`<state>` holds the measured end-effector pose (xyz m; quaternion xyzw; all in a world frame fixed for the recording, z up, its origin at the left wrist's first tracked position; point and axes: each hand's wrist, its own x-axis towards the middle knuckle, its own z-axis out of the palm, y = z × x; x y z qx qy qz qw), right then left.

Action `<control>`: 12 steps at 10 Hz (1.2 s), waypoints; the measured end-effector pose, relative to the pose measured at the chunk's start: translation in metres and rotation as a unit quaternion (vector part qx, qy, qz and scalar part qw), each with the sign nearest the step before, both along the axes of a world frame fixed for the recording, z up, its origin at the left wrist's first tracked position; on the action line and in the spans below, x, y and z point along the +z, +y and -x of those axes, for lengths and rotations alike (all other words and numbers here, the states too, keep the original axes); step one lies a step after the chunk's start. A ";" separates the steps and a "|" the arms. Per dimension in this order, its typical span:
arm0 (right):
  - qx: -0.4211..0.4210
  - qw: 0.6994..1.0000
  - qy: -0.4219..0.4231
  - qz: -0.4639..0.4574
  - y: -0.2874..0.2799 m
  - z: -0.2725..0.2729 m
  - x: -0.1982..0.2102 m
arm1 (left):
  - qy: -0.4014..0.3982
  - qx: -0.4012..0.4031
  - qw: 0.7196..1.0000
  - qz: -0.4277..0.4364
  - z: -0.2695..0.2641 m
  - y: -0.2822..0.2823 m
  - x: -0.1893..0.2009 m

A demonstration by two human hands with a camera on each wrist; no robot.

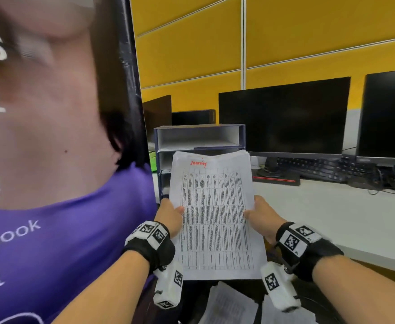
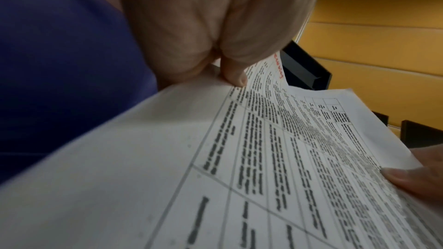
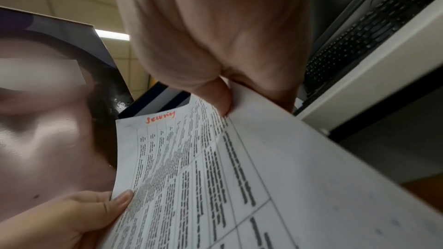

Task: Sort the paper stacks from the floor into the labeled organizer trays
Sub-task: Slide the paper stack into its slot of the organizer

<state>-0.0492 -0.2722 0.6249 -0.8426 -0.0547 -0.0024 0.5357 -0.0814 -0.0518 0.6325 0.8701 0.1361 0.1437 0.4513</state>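
Note:
I hold a paper stack (image 1: 215, 216) up in front of me with both hands; its top sheet is a printed table with a red handwritten word at the top. My left hand (image 1: 172, 212) pinches the stack's left edge, thumb on top. My right hand (image 1: 256, 212) pinches the right edge the same way. The left wrist view shows the left thumb (image 2: 236, 77) pressed on the paper stack (image 2: 239, 158); the right wrist view shows the right thumb (image 3: 221, 97) on the paper stack (image 3: 215, 168). Behind the stack stands a blue-grey organizer (image 1: 198, 139) with tiered trays on the desk; its lower trays are partly hidden.
A large printed banner (image 1: 63, 160) showing a person in a purple shirt stands close on my left. Two dark monitors (image 1: 283, 118), a keyboard (image 1: 320, 168) and cables sit on the white desk (image 1: 332, 213). More paper stacks (image 1: 229, 305) lie on the floor below my hands. Yellow partition panels stand behind.

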 end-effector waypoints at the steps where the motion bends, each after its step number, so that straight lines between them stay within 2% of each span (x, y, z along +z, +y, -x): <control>1: -0.006 0.999 0.029 0.038 0.007 0.006 -0.015 | 0.036 0.011 0.999 0.009 0.008 0.006 -0.014; 3: -0.018 0.990 0.067 0.122 -0.001 0.021 -0.033 | 0.088 -0.002 0.996 0.022 0.014 -0.001 -0.052; 4: -0.014 0.990 0.069 0.119 -0.004 0.019 -0.036 | 0.076 0.008 0.997 0.019 0.018 -0.006 -0.066; 6: 0.007 0.986 0.082 0.147 0.000 0.014 -0.029 | -0.006 0.012 0.996 0.085 0.014 0.000 -0.077; 7: 0.047 0.980 0.096 0.166 0.001 0.014 -0.023 | -0.004 -0.033 0.997 0.065 0.012 0.013 -0.080; 8: 0.083 0.972 0.131 0.174 0.004 0.016 -0.013 | 0.045 -0.116 0.991 0.048 0.004 0.032 -0.078; 9: 0.085 0.964 0.118 0.223 0.000 0.002 -0.017 | 0.072 -0.158 0.985 0.021 -0.001 0.043 -0.070; 11: 0.049 0.971 0.104 0.211 0.003 -0.026 -0.018 | 0.086 -0.160 0.981 0.067 -0.024 0.060 -0.051; 12: 0.053 0.972 0.117 0.196 0.005 -0.038 -0.024 | 0.113 -0.156 0.980 0.044 -0.034 0.063 -0.046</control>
